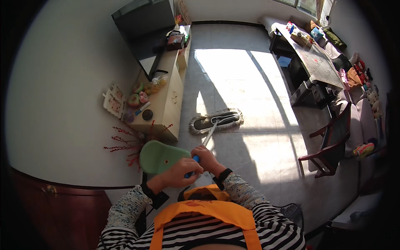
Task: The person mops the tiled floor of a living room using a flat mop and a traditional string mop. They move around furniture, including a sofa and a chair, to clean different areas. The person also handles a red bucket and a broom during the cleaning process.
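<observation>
A flat mop (216, 120) with a grey fringed head lies on the tiled floor (233, 143) ahead of me, partly on a sunlit patch. Its pale pole slants back toward my body and ends in a blue grip. My left hand (180, 172) is wrapped round the blue grip near the top of the pole. Slightly farther along, my right hand (206, 159) is closed on the same mop pole. Beside my left hand stands a green plastic seat or stool (160, 156), part of it hidden behind that hand.
A long cabinet (171, 102) with a television (143, 33) and small items runs along the left. Red-berried branches (125, 137) stick out by its near end. On the right are a low table (314, 62), a dark wooden chair (333, 139) and a sofa (362, 116) with toys.
</observation>
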The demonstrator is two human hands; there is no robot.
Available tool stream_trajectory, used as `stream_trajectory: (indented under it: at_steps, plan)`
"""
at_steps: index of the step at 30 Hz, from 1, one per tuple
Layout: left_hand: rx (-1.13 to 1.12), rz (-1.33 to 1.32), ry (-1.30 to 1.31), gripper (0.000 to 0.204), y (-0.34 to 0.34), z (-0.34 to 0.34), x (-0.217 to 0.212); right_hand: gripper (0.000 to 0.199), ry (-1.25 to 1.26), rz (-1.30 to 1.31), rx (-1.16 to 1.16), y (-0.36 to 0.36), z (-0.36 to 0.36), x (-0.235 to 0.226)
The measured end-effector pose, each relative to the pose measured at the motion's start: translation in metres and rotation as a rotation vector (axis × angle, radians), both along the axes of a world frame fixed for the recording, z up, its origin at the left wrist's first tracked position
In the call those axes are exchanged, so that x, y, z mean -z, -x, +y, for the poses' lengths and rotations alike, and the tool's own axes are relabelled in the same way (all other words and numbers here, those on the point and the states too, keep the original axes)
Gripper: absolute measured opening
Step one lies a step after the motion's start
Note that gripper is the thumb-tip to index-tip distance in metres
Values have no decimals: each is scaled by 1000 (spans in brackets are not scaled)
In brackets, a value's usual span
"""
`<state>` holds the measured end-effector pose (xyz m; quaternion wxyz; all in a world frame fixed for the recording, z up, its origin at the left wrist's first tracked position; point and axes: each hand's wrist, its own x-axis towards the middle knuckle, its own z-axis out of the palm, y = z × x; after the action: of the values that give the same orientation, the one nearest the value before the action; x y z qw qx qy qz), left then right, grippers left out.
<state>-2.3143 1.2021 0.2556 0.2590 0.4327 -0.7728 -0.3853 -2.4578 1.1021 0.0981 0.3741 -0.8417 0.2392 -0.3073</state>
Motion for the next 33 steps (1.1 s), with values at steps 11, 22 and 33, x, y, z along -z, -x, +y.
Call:
stream_trajectory:
  at_steps: [11, 22, 33]
  plan:
    - [-92, 146, 83, 17, -16, -281, 83, 28, 82, 158, 161, -13, -287, 41]
    - [-338, 170, 33, 13, -58, -689, 125, 45, -682, 500, 818, 241, -492, 137]
    - [-981, 261, -475, 42, -60, -1056, 103, 36, -1046, 193, 864, 271, -785, 133]
